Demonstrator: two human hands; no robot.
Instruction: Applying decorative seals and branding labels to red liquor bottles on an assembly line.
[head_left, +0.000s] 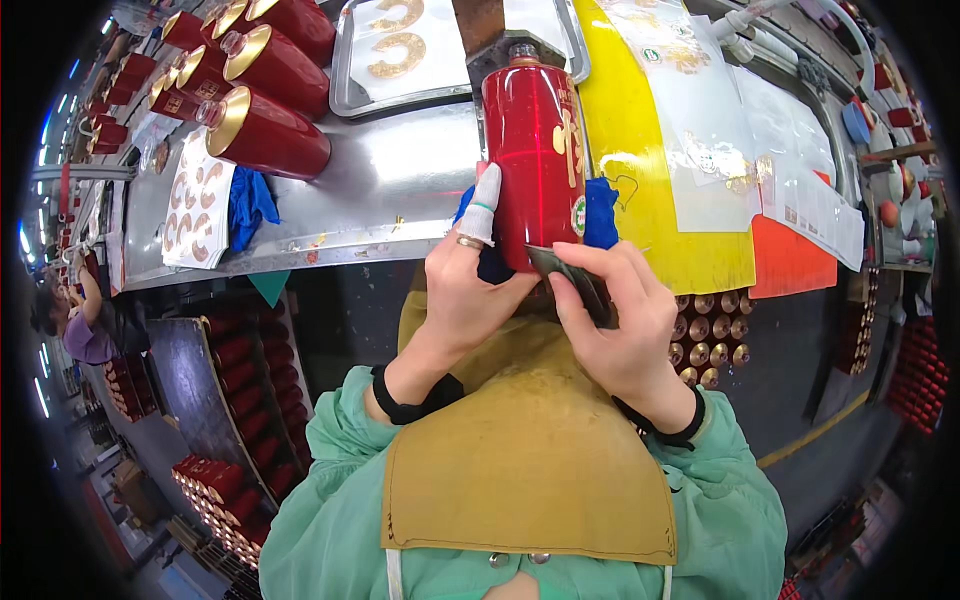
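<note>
A glossy red bottle [535, 160] with gold markings lies lengthwise over a blue cloth [600, 213] at the near edge of the steel table [400, 190]. My left hand [462, 290] grips its lower left side, the forefinger in a white finger cot raised along the glass and a ring on one finger. My right hand [620, 320] pinches a small dark flat scraper [572, 280] and presses it against the bottle's lower end. Both wrists wear black bands, and a tan apron covers my front.
Several red bottles with gold ends [262, 130] lie stacked at the table's back left. A steel tray [450, 50] holds gold stickers, more sticker sheets [195, 210] lie left, clear label sheets [700, 110] on a yellow mat [640, 180] right. Another person [85, 320] works far left.
</note>
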